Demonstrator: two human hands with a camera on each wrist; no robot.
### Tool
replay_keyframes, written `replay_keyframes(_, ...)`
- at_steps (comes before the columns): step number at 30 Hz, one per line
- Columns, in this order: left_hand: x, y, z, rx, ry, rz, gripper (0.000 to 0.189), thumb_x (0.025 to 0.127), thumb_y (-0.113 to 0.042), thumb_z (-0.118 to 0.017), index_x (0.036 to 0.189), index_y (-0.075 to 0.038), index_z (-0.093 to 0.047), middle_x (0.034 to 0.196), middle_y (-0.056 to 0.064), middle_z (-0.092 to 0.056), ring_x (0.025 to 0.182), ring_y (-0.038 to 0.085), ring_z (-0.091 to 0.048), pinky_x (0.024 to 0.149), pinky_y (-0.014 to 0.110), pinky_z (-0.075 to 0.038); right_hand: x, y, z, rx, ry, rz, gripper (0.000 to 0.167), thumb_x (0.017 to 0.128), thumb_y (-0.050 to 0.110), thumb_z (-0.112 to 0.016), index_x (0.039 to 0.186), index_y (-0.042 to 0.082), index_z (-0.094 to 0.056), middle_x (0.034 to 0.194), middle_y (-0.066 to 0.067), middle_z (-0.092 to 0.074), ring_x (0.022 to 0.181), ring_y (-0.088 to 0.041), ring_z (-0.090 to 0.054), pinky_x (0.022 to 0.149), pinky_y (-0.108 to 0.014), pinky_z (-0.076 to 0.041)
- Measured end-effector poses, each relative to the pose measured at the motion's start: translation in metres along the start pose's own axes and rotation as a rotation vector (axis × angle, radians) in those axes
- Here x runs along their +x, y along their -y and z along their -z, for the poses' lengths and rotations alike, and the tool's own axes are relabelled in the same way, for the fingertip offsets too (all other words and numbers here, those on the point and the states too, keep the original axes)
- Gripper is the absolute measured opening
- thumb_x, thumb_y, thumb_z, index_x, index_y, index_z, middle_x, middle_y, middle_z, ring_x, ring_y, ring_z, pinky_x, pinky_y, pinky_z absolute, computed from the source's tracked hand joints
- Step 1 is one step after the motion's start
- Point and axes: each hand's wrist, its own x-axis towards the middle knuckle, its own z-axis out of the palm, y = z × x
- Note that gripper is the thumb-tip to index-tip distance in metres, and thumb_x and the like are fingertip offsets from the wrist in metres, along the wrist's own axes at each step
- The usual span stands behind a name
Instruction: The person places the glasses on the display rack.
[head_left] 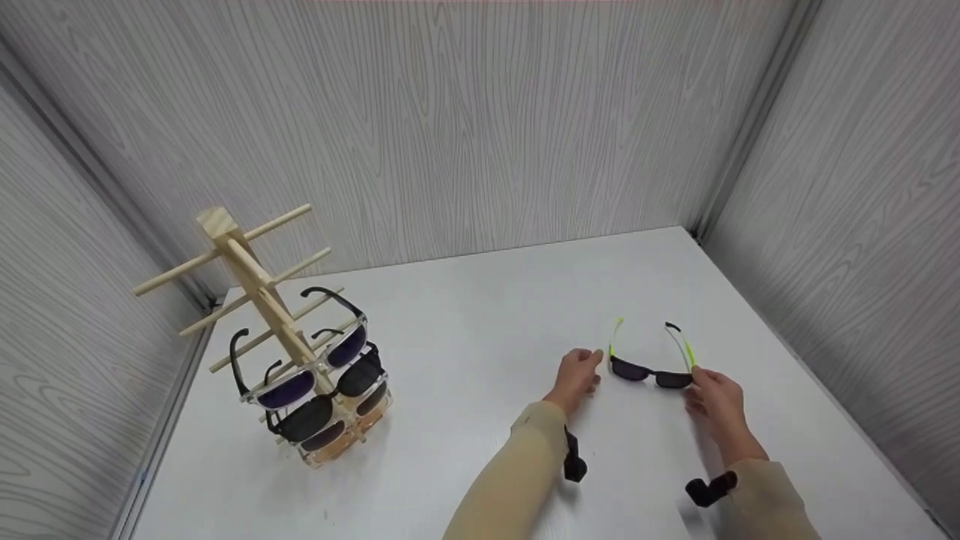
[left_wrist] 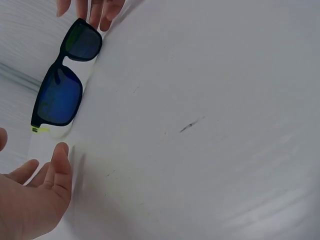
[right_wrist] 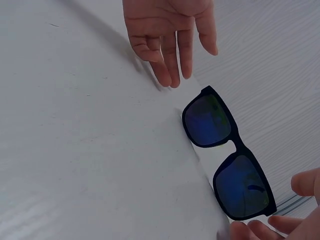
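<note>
A pair of sunglasses with a black front, dark bluish lenses and bright yellow-green temples stands on the white table at the right, temples unfolded toward the back. My left hand is just left of it, holding nothing, with a small gap to the hinge. In the left wrist view the left hand's fingers are loosely bent. My right hand is at the opposite hinge, fingertips right at the frame's corner. In the right wrist view the right hand's thumb is spread from its fingers.
At the left of the table leans a wooden display rack with bare upper pegs. Several sunglasses hang on its lower pegs. Wood-grain panels enclose the table at the back and both sides.
</note>
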Motion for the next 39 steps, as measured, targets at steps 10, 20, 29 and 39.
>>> replay_keyframes(10, -0.001, -0.004, -0.011, 0.006, 0.028, 0.051, 0.035, 0.092, -0.036, -0.057, 0.109, -0.005, -0.058, 0.095, 0.014, -0.061, 0.079, 0.024, -0.065, 0.069, 0.034, -0.052, 0.008, -0.001, 0.002, -0.014, 0.008, -0.038, 0.062, 0.096, 0.035, -0.048, 0.14, -0.005, -0.03, 0.125, -0.015, -0.047, 0.09, -0.014, -0.057, 0.077, -0.03, -0.049)
replay_keyframes(20, -0.005, -0.011, -0.023, -0.018, -0.003, 0.079, 0.039, 0.09, -0.033, -0.059, 0.112, -0.001, -0.059, 0.097, 0.011, -0.062, 0.08, 0.024, -0.064, 0.069, 0.034, -0.052, 0.012, -0.003, 0.001, 0.005, 0.003, -0.051, 0.058, 0.096, 0.031, -0.048, 0.138, -0.007, -0.033, 0.105, -0.009, -0.056, 0.083, -0.011, -0.059, 0.073, -0.026, -0.051)
replay_keyframes(29, -0.004, -0.008, -0.019, 0.049, 0.0, 0.056, 0.038, 0.089, -0.036, -0.061, 0.107, -0.003, -0.061, 0.092, 0.008, -0.062, 0.074, 0.021, -0.062, 0.065, 0.033, -0.05, 0.008, -0.002, -0.005, 0.043, -0.025, -0.059, 0.051, 0.097, 0.029, -0.047, 0.134, -0.004, -0.037, 0.102, -0.008, -0.056, 0.082, -0.014, -0.06, 0.071, -0.028, -0.051)
replay_keyframes(39, -0.01, -0.006, -0.024, 0.029, -0.032, 0.0, 0.031, 0.088, -0.037, -0.061, 0.095, -0.007, -0.061, 0.088, 0.008, -0.062, 0.076, 0.024, -0.064, 0.064, 0.034, -0.051, -0.001, -0.001, -0.001, 0.133, -0.028, -0.045, 0.039, 0.096, 0.026, -0.05, 0.124, 0.0, -0.041, 0.091, -0.004, -0.059, 0.074, -0.014, -0.062, 0.066, -0.029, -0.052)
